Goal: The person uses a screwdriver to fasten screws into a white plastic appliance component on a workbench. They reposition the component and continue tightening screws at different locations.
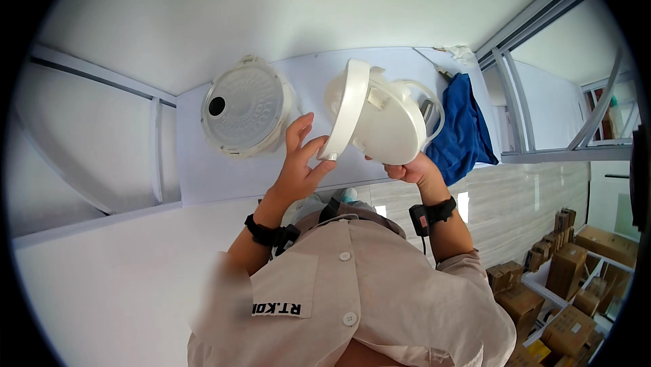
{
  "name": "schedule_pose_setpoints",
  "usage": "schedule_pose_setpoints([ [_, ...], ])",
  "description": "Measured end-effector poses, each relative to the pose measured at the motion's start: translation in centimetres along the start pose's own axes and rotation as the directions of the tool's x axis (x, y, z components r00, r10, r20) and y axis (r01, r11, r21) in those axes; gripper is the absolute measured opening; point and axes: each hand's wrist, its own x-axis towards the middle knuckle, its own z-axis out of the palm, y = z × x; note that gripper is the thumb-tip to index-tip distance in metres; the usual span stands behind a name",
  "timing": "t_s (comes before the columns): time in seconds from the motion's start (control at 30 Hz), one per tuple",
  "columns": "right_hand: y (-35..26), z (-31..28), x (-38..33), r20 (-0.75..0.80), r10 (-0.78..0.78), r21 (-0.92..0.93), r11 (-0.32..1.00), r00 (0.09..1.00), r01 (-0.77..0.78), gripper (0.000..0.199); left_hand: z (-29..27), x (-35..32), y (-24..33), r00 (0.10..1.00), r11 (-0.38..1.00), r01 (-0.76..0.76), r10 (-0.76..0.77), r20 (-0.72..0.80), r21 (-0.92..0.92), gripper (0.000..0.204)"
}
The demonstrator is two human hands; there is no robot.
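A white appliance is tilted up above the table, with a narrow curved rim-like part (351, 103) on its left and a broad round white disc (393, 126) on its right. How the two parts join is hidden. My left hand (298, 160) has its thumb and a finger closed at the lower end of the curved part, other fingers raised. The disc's lower edge rests in my right hand (410, 169), fingers wrapped under it. A white cord (439, 119) loops out beside the disc. Left of my hands lies a round white unit (247, 106) with a translucent patterned cover and a black spot.
A blue cloth (464, 130) lies on the white table (196, 177) at the right, near a cable plug (444, 72) and crumpled clear plastic (462, 54). White framed panels flank the table. Cardboard boxes (566, 269) stand on shelving at the lower right.
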Motion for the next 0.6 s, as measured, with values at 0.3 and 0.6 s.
schedule_pose_setpoints([
  [0.3,2.8,-0.3,0.8,0.295,0.105,-0.063,0.994,0.950,-0.091,0.063,2.1,2.1,0.3,0.994,0.940,0.071,-0.040,0.099,-0.333,0.048],
  [0.6,3.1,0.6,0.6,0.421,0.123,0.083,0.981,0.899,-0.173,0.070,3.1,1.8,-0.8,0.975,0.726,0.205,-0.213,0.069,-0.656,0.045],
])
